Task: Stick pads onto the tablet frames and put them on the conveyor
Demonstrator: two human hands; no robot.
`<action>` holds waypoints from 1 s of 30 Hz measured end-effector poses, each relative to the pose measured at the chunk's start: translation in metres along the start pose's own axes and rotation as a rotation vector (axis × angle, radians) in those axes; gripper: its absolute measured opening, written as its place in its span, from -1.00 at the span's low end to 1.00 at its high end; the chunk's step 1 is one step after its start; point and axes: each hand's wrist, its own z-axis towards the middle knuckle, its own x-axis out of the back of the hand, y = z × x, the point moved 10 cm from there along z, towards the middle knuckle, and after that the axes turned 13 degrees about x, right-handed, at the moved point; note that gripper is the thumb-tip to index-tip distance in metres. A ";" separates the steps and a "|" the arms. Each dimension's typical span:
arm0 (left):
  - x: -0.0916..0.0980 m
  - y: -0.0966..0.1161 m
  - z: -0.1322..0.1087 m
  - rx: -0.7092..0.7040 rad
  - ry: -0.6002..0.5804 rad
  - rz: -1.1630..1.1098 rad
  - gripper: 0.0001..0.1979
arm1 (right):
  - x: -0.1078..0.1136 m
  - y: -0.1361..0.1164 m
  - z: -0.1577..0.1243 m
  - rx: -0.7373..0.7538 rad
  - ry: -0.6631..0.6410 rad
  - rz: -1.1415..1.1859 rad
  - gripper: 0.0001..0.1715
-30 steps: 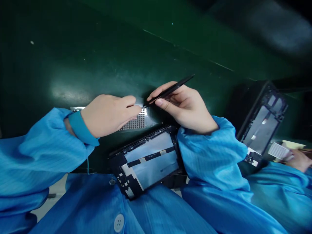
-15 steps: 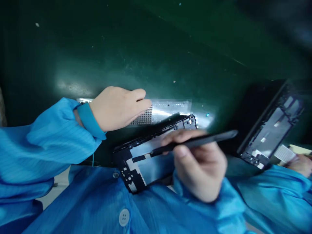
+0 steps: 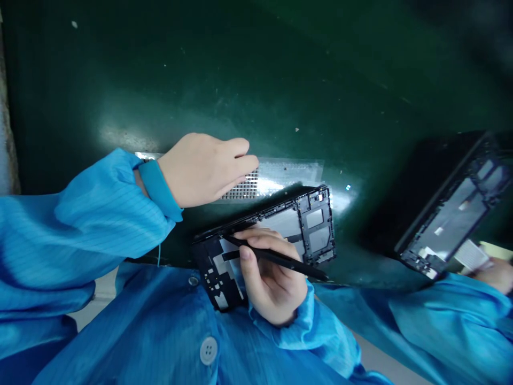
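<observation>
Fingers curled, my left hand [image 3: 206,170] is closed over a clear sheet of small square pads [image 3: 242,187] on the green surface; its fingertips are hidden. My right hand [image 3: 274,278] grips slim black tweezers [image 3: 288,261] like a pen. Their pointed tip is by the upper left edge of a black device frame [image 3: 316,235]. That frame lies tilted in front of me, with a silvery panel, a black strip and white patches inside it. My right hand covers its middle.
To the right stands a stack of similar black frames [image 3: 449,214]. Beyond it another person's hand [image 3: 497,275] is beside a pale gridded piece [image 3: 473,255]. Small bright specks dot the green work surface [image 3: 240,80].
My right hand has moved left with the tweezers, and their tip is now at the frame's upper left edge. The frame's right part is uncovered. My left hand stays on the sheet.
</observation>
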 end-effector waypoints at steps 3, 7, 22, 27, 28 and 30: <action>0.001 0.000 0.000 -0.003 0.011 -0.009 -0.63 | -0.002 -0.013 0.001 0.069 -0.077 -0.046 -0.46; -0.001 -0.003 0.000 0.008 0.012 -0.027 -0.64 | 0.017 -0.005 0.035 0.056 -0.159 -0.035 -0.52; -0.002 -0.007 -0.003 -0.032 0.089 -0.003 -0.59 | 0.027 0.093 0.139 -0.144 -0.422 0.146 -0.49; -0.004 -0.010 -0.001 0.000 0.049 0.006 -0.63 | 0.025 0.095 0.148 -0.097 -0.473 0.091 -0.51; -0.004 -0.010 -0.001 0.009 0.038 -0.002 -0.64 | 0.025 0.095 0.150 -0.086 -0.477 0.080 -0.50; -0.004 -0.011 0.000 0.023 0.037 -0.028 -0.65 | 0.029 0.093 0.149 -0.089 -0.457 0.093 -0.49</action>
